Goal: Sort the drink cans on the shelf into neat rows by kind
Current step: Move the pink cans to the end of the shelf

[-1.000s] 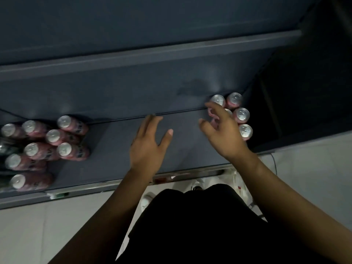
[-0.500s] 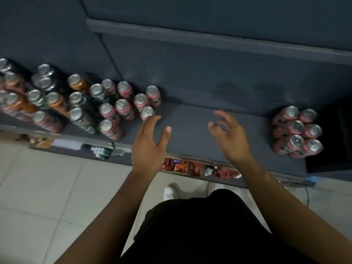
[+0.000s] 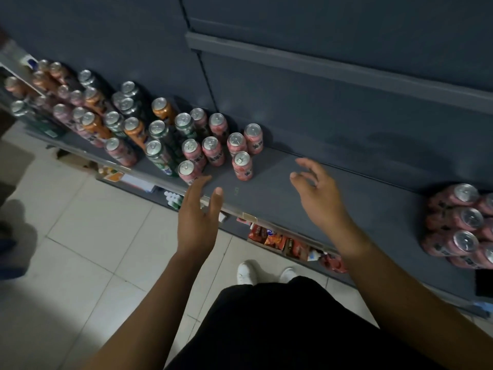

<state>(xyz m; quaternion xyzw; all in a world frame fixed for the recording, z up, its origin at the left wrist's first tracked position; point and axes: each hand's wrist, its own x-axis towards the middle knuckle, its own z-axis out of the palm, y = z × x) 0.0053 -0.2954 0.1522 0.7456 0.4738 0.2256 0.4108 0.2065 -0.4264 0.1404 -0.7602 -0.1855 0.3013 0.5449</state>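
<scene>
Both hands point(image 3: 198, 222) point(image 3: 318, 193) outstretched, fingers point(image 3: 306, 166) loose, empty.

Red and orange snack packets point(image 3: 277, 240) lie nearer than the right fingers point(image 3: 310, 168), and two white shoes point(image 3: 246, 272) stand on pale floor tiles point(image 3: 93, 236), nearer still, between those and the left fingers point(image 3: 197, 188).

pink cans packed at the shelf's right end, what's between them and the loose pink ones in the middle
Head view: between the packed pink cans and the loose pink cans lies only bare shelf, with the right hand over it.
</scene>
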